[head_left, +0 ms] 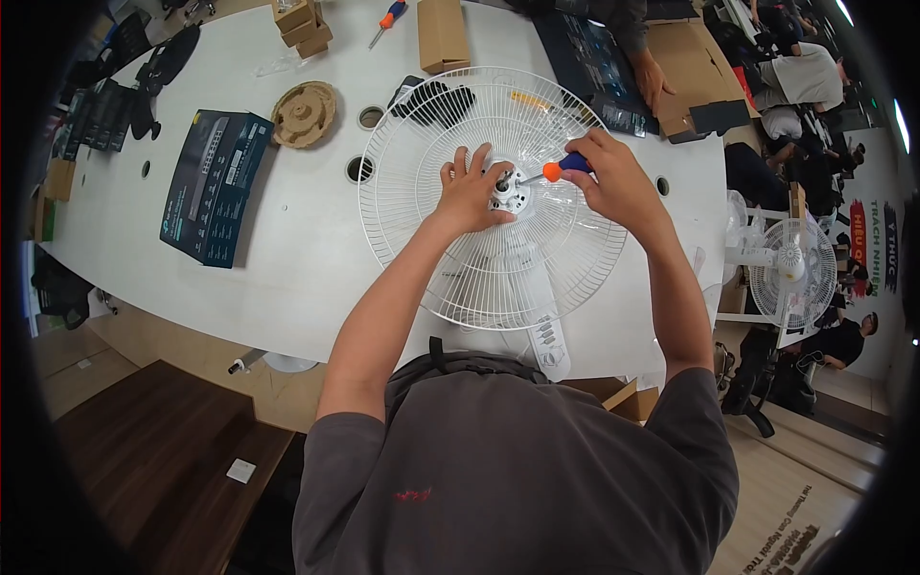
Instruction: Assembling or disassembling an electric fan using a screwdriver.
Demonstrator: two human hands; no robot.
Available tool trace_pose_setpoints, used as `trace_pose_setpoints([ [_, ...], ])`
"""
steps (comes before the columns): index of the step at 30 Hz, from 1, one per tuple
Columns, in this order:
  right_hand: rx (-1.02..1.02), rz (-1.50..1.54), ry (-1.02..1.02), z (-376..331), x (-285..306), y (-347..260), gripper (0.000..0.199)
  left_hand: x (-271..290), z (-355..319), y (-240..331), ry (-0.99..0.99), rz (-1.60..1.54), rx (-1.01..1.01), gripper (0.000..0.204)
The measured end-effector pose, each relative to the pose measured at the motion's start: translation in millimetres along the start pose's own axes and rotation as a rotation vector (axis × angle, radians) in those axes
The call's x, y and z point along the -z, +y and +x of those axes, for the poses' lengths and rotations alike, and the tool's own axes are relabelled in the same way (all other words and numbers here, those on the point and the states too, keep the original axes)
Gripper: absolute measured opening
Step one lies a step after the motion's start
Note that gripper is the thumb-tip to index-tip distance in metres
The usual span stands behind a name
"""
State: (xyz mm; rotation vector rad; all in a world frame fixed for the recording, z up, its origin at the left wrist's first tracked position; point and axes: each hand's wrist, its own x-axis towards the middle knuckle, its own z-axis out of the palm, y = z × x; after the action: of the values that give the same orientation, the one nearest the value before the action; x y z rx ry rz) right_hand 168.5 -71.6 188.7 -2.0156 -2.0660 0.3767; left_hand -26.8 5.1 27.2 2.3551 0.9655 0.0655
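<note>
A round white wire fan guard (402, 268) lies over a white fan body, whose control base (549, 345) points toward me with a row of buttons. My right hand (618, 182) grips a screwdriver (567, 168) with a blue and orange handle. Its shaft reaches left to the white hub (510, 195) at the guard's middle. My left hand (470, 196) rests on the guard beside the hub, thumb and fingers spread around it. Whether its fingertips pinch a small part at the hub is hard to see.
On the white table (297, 287) stand a dark printed box (216, 187), a moulded cardboard piece (305, 113), small cartons (305, 27) and another screwdriver (387, 24). A co-worker's hand (652, 79) touches an open carton (695, 72) at the far right. Another fan (791, 268) stands right.
</note>
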Motion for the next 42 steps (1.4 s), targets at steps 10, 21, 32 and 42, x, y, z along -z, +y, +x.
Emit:
trace_pose_setpoints([
  [10, -0.009, 0.004, 0.000, -1, 1, -1, 0.032, 3, -1, 2, -0.010, 0.002, -0.006, 0.089],
  [21, -0.027, -0.014, 0.011, 0, -1, 1, 0.033, 13, 6, -1, -0.074, 0.148, -0.047, 0.076],
  [32, -0.035, 0.003, -0.012, -1, 2, 1, 0.034, 8, 5, -11, -0.058, 0.103, -0.124, 0.073],
  [42, -0.046, 0.017, -0.010, -1, 4, -2, 0.034, 15, 2, -7, -0.085, 0.046, -0.086, 0.072],
])
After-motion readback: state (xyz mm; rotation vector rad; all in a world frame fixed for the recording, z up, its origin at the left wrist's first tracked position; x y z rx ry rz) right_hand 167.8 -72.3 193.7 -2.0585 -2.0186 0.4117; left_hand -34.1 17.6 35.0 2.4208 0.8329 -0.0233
